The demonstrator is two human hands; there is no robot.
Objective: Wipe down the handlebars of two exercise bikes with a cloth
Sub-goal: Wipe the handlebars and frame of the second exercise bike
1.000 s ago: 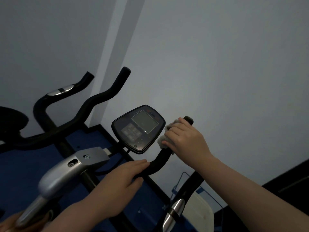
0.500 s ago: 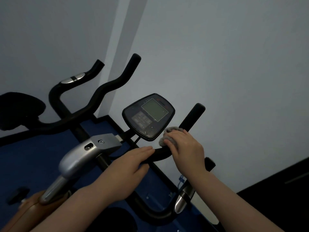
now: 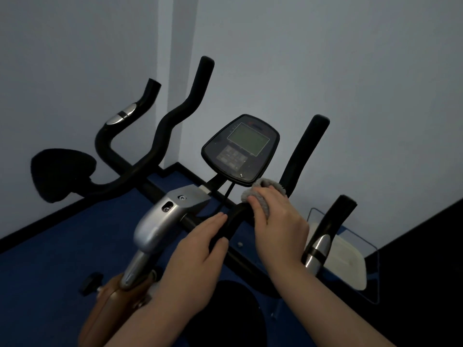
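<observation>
R hand (image 3: 278, 226) grip clamps fuzzy grey cloth (image 3: 263, 194) on curved black handlebar (image 3: 304, 151); L hand (image 3: 198, 249) grips bar.

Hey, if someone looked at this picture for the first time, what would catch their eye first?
Probably the two hands in the middle: the right hand presses a grey cloth around the black handlebar, just below the display console, while the left hand holds the bar beside it. After that, the second bike's curvy handlebars stand out at the left against the pale wall.

Gym corner: exercise bike (image 3: 160, 221), console (image 3: 240, 149).
</observation>
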